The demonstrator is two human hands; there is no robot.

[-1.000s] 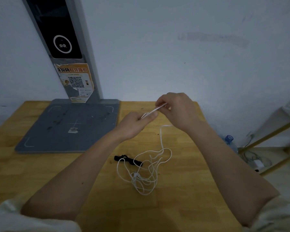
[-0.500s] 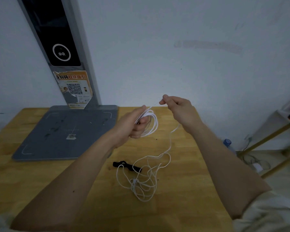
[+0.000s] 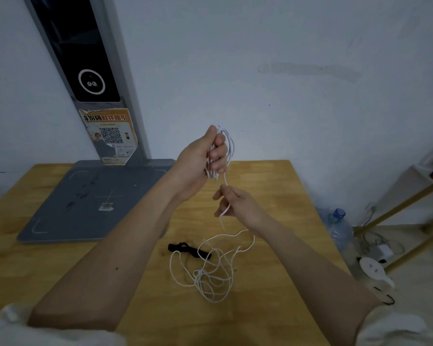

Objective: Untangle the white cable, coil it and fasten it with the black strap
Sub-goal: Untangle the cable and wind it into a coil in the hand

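My left hand is raised above the table's far edge and grips a small coil of the white cable. From the coil one strand drops to my right hand, which pinches it just below the left hand. The strand runs on down to a loose tangle of loops lying on the wooden table. The black strap lies flat on the table at the tangle's upper left, with a cable loop crossing over it.
A grey flat base plate with an upright column and a QR sticker stands at the back left. Right of the table, on the floor, are a water bottle, a white round object and a shelf frame.
My left hand has risen with more loops of cable in it. My right hand has dropped from beside the left hand to below it, sliding along the strand. The tangle has shrunk slightly.
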